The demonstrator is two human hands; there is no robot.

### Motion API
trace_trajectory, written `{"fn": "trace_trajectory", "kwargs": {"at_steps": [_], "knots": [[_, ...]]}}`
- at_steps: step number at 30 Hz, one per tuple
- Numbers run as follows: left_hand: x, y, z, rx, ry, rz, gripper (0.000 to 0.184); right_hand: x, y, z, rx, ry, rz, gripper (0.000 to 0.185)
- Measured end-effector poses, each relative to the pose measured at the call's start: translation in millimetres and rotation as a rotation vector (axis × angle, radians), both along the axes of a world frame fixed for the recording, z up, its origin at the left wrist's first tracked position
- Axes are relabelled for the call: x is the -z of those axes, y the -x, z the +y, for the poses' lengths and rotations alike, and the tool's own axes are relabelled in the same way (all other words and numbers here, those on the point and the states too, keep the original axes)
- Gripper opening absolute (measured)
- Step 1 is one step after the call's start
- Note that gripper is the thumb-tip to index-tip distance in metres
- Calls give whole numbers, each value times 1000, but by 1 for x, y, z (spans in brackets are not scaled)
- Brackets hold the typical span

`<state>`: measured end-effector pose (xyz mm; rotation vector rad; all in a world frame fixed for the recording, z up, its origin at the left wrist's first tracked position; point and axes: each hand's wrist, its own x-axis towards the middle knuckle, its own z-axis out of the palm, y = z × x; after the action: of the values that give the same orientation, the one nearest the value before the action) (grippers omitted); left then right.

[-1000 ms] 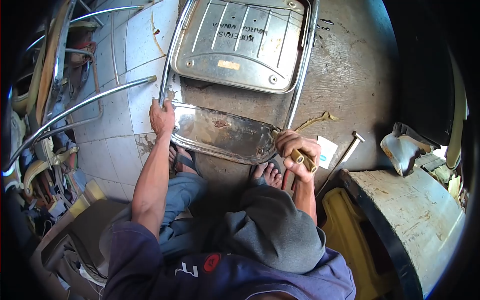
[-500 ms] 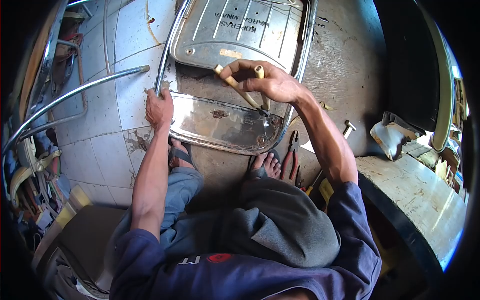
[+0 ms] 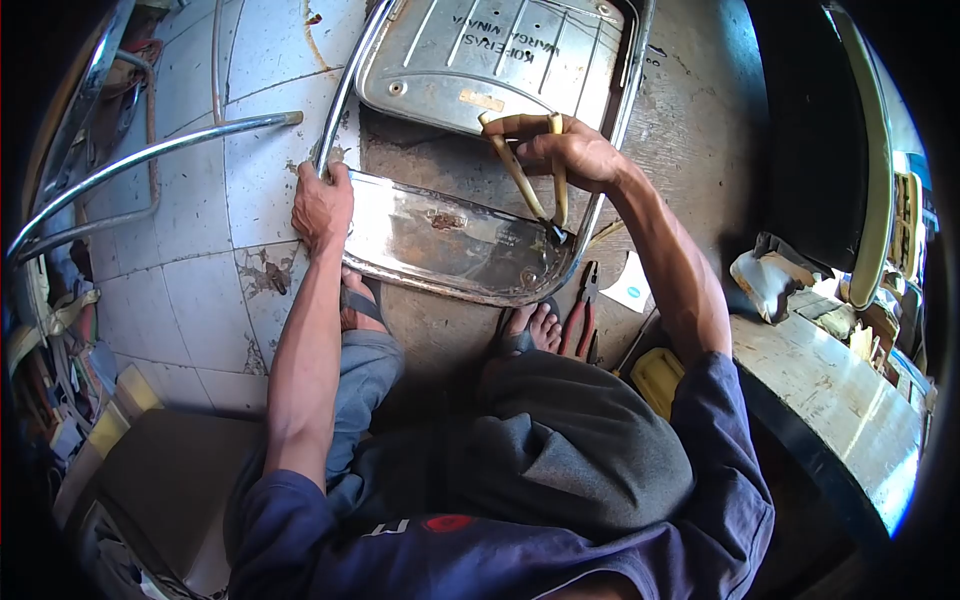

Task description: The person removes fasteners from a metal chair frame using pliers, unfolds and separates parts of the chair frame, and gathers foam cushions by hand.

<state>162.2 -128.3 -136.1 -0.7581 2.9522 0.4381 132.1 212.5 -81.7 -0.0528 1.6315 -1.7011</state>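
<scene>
A folding-chair-like metal frame (image 3: 333, 125) of shiny tube lies in front of me, with a ribbed metal panel (image 3: 470, 45) bearing stencilled letters and a nearer, rust-spotted metal panel (image 3: 400, 225). My left hand (image 3: 324, 207) is closed around the tube at the nearer panel's left corner. In my right hand (image 3: 580, 155) is a pair of pincers (image 3: 515, 178) with cream-coloured handles, spread apart and pointing up. Their dark jaws point down at the right end of the nearer panel, beside a small shiny piece; whether they grip it I cannot tell.
Red-handled pliers (image 3: 580, 318) lie on the floor by my right foot, near a white paper scrap (image 3: 628, 285). A bench-like surface (image 3: 830, 385) stands at the right. On the left, a bent chrome tube (image 3: 160, 155) crosses the tiles, and a dark padded seat (image 3: 170, 480) sits behind.
My right hand and the pincers have shifted right, and the handles now stand more upright. My left hand keeps its hold on the tube. The hammer at right has gone out of sight.
</scene>
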Motion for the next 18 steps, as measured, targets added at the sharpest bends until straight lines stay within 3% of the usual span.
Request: {"fn": "trace_trajectory", "kwargs": {"at_steps": [4, 10, 18], "knots": [[1, 1, -1, 1, 9, -1, 45, 8, 0, 6, -40, 24, 82, 56], [-2, 2, 0, -3, 13, -31, 47, 0, -22, -3, 108, 137, 140, 79], [6, 1, -1, 9, 33, 8, 48, 3, -14, 10, -28, 308, -51, 74]]}}
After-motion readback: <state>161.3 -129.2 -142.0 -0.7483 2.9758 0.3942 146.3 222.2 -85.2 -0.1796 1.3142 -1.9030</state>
